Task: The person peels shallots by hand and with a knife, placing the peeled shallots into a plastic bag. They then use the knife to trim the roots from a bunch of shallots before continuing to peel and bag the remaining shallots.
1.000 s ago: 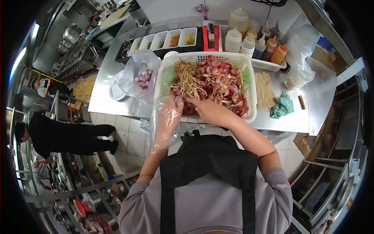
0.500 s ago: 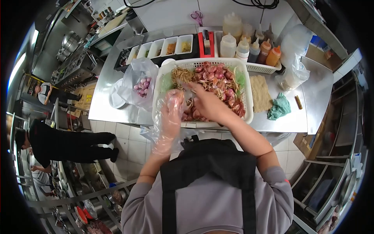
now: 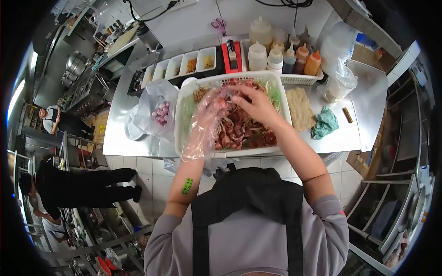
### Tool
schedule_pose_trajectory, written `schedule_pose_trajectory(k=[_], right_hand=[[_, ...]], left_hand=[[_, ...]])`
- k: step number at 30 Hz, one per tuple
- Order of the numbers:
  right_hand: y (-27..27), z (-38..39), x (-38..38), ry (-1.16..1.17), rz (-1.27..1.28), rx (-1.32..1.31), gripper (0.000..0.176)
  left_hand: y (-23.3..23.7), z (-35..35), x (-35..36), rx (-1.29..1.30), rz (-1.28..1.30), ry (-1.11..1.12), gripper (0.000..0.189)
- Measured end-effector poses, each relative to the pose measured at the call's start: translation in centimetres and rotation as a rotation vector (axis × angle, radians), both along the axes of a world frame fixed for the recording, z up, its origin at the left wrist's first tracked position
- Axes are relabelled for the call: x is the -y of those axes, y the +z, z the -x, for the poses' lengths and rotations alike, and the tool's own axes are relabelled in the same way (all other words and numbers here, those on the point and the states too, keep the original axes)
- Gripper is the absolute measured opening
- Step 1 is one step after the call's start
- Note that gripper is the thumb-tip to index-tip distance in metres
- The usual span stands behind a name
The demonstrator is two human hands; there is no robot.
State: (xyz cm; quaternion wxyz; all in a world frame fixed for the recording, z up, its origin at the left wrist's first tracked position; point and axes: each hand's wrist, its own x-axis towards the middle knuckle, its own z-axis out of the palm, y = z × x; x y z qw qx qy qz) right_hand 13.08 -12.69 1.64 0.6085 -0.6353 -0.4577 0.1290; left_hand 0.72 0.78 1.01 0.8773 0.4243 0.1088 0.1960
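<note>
A white plastic basket (image 3: 179,138) holds a heap of red shallots (image 3: 232,131) with dry roots and skins. Above its middle, my left hand (image 3: 212,105), in a loose clear plastic glove, is closed around what looks like a small reddish shallot (image 3: 223,102). My right hand (image 3: 252,102) is bare. Its fingers curl in to meet the left fingertips, and what they pinch is hidden. Left of the basket stands a clear plastic bag (image 3: 145,108) with peeled shallots (image 3: 161,113) inside.
Behind the basket are a tray of ingredient tubs (image 3: 189,64), a red tape dispenser (image 3: 231,55) and several squeeze bottles (image 3: 275,60). A brown cloth (image 3: 300,109) and green cloth (image 3: 325,123) lie to the right. People in dark clothing (image 3: 78,188) stand at the left.
Both hands have lifted slightly from the heap and come together, the right hand turning so its fingers curl in. My view has shifted a little. A green patch on my left forearm now shows.
</note>
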Motion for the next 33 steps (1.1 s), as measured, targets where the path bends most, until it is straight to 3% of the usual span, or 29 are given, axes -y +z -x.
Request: schedule_pose_trajectory(k=[3,5,9,11,16,20,27,29,33], right_hand=[[-0.3,-0.6,0.4,-0.029,0.083,-0.094,0.027],[-0.6,-0.9,0.3,-0.067,-0.025,0.009,0.026],[-0.5,-0.8,0.3,-0.05,0.062,0.118,0.029],[0.2,-0.2,0.6,0.005,0.048,0.087,0.031],[0.0,-0.2,0.5,0.248,0.037,0.096,0.036],[0.1,0.0,0.6,0.224,0.039,0.106,0.036],[0.2,0.1,0.7,0.27,0.071,0.128,0.037],[0.4,0.3,0.7,0.272,0.059,0.146,0.035],[0.3,0.9,0.7,0.253,0.02,0.113,0.034]], left_hand=[[0.0,0.6,0.4,-0.001,-0.076,0.014,0.042],[-0.8,0.4,-0.3,-0.033,0.088,0.01,0.044],[-0.1,0.6,-0.3,-0.038,0.065,-0.019,0.039],[0.5,0.7,0.1,-0.127,-0.017,-0.022,0.039],[-0.4,0.6,0.3,-0.065,-0.09,0.025,0.04],[-2.2,0.2,-0.5,0.01,-0.228,-0.017,0.042],[-1.3,0.3,0.1,-0.071,-0.255,0.005,0.038],[0.0,0.8,1.5,-0.091,-0.326,0.092,0.036],[-0.8,1.4,0.6,-0.068,-0.448,0.048,0.035]])
